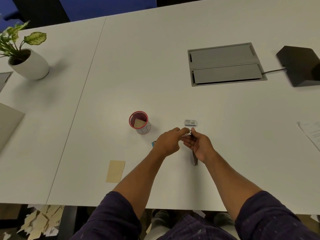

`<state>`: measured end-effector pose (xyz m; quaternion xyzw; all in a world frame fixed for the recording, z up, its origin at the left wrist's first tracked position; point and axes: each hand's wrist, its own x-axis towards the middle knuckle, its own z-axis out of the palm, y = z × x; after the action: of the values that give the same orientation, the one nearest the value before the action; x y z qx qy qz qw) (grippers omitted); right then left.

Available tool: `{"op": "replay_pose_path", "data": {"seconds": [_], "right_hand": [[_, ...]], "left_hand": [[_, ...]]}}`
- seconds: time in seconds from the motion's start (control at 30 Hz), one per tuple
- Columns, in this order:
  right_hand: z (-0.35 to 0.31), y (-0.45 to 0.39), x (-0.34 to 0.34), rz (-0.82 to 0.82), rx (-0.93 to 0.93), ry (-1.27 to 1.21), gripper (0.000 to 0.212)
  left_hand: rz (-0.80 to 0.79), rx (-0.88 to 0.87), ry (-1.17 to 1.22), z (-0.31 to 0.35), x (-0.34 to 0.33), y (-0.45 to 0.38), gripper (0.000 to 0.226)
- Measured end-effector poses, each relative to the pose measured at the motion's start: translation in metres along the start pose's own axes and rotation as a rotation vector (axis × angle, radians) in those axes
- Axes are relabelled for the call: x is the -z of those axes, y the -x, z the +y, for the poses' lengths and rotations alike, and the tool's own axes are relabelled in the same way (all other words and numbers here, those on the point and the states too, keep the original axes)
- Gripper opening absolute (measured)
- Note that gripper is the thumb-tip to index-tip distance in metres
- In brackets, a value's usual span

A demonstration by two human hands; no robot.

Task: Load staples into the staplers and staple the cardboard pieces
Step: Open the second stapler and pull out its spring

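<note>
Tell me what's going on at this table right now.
A person is working on a metal stapler over a white table. The right hand grips it, while the left hand pinches something small at its front end, likely loading staples. A small staple box lies just beyond the hands. A cardboard piece lies flat to the left, and another stands in the red cup. Nothing looks stapled yet.

— Item, hands? 
— Left hand [167, 142] and right hand [199, 144] both grip a metal stapler [194, 157], mid-table [138, 80].
— Nearby? 
— Staple box [190, 122] beyond; cardboard piece [115, 171] toward near edge.
</note>
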<state>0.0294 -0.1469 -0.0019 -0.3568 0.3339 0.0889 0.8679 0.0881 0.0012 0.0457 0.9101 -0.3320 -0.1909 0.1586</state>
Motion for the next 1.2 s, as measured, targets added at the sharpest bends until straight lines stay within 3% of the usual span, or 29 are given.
{"op": "replay_pose_path", "data": {"seconds": [0.47, 0.9, 1.2], "right_hand": [[0.002, 0.004, 0.003, -0.047, 0.061, 0.022, 0.025], [-0.004, 0.009, 0.003, 0.027, 0.030, -0.038, 0.021], [-0.003, 0.004, 0.003, 0.058, 0.044, 0.135, 0.025]], "left_hand": [[0.063, 0.020, -0.002, -0.004, -0.007, 0.007, 0.050], [0.132, -0.021, 0.043, -0.001, -0.005, 0.004, 0.019], [0.278, 0.029, 0.155, -0.006, -0.014, 0.008, 0.019]]}}
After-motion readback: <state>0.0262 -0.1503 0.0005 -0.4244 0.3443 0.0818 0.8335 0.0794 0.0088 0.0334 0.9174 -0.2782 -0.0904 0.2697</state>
